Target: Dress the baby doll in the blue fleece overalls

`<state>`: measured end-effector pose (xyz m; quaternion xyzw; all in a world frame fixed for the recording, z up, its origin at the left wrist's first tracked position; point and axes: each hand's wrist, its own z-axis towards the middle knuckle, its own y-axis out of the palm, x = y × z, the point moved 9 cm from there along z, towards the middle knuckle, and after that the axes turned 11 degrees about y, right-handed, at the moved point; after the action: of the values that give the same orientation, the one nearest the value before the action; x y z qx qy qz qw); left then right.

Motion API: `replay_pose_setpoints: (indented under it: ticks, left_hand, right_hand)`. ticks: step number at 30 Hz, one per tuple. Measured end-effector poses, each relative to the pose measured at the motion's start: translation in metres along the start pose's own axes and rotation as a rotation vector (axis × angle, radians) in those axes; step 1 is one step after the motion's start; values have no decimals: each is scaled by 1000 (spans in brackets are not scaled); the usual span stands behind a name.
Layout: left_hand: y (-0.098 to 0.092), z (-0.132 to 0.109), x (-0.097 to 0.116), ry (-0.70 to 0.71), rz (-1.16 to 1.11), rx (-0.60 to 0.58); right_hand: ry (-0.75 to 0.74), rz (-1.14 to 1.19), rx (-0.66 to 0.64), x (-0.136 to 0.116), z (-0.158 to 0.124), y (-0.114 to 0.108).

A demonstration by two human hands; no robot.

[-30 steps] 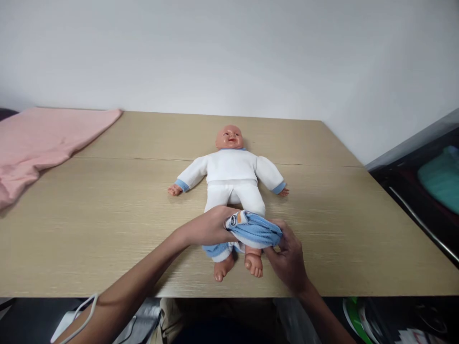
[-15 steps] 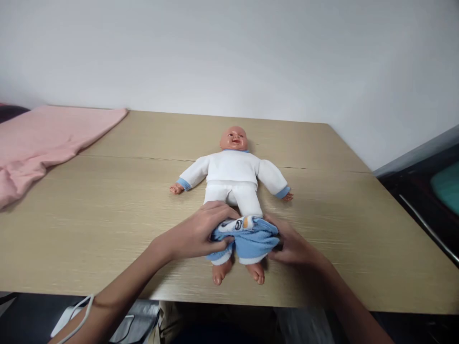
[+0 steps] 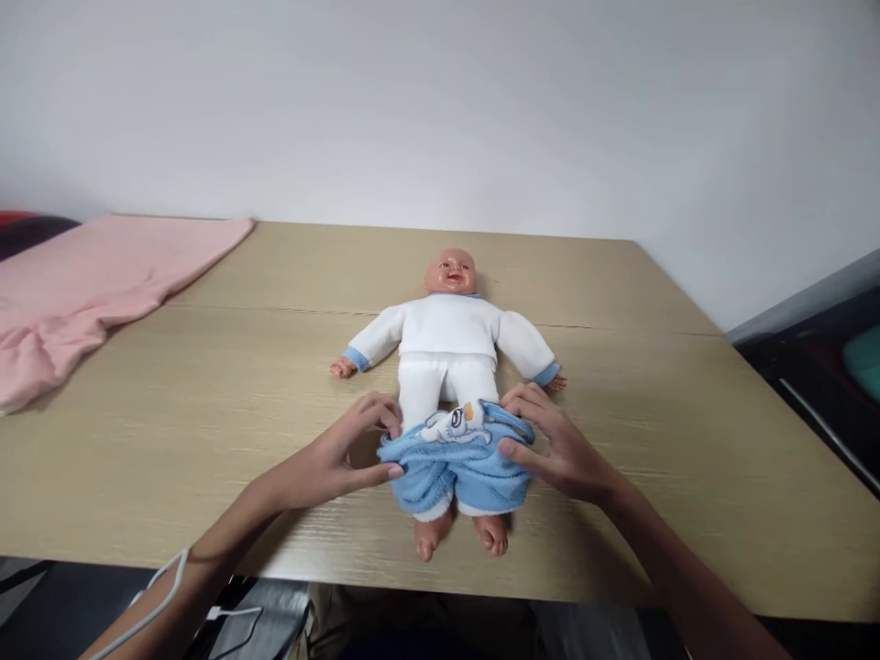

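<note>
A baby doll (image 3: 448,325) lies on its back on the table, head away from me and feet toward me. It wears a white top with blue cuffs, and its thighs are white cloth. Blue pants (image 3: 450,472) with a white and orange animal patch are bunched around its lower legs, with the bare feet sticking out below. My left hand (image 3: 361,445) pinches the left edge of the waistband between thumb and fingers. At the right edge, my right hand (image 3: 546,440) grips the waistband, thumb in front and fingers behind.
A pink cloth (image 3: 103,284) is spread over the left end of the wooden table (image 3: 240,394). Behind the table stands a pale wall (image 3: 440,110). A dark object with a teal panel (image 3: 863,357) is at the right. A white cable (image 3: 165,596) hangs by my left forearm.
My left hand has moved left to the outer edge of the waistband, and my right hand has shifted slightly up. The waistband is now stretched wider and its patch shows more.
</note>
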<state>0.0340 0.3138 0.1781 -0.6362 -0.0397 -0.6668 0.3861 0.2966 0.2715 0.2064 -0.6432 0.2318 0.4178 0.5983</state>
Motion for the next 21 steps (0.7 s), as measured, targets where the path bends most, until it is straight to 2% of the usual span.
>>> replay_pose_setpoints:
  ticks: [3,6,8,10,12,15,18,21]
  left_hand:
    - [2,3,5,-6,-6,-43]
    - [1,4,3,-30,-94,-8]
    - [-1,4,-7,-65,-184,62]
    - [-4,2,-21,-104,-281,158]
    - [-5,-1,-33,-140,-353,213]
    - [-3,-1,-37,-166,-356,192]
    - [-7,5,-30,-148,-250,182]
    - [-15,18,-26,-75,-245,261]
  right_hand:
    - [11,37,8,3,9,2]
    - [76,162,164,17,15,-4]
    - [107,173,247,24,17,-7]
    - [133,134,225,27,21,-5]
    - [166,88,141,29,24,-2]
    - [141,35,66,29,26,-4]
    - [38,40,132,22,28,-11]
    - [-12,97,234,18,32,-16]
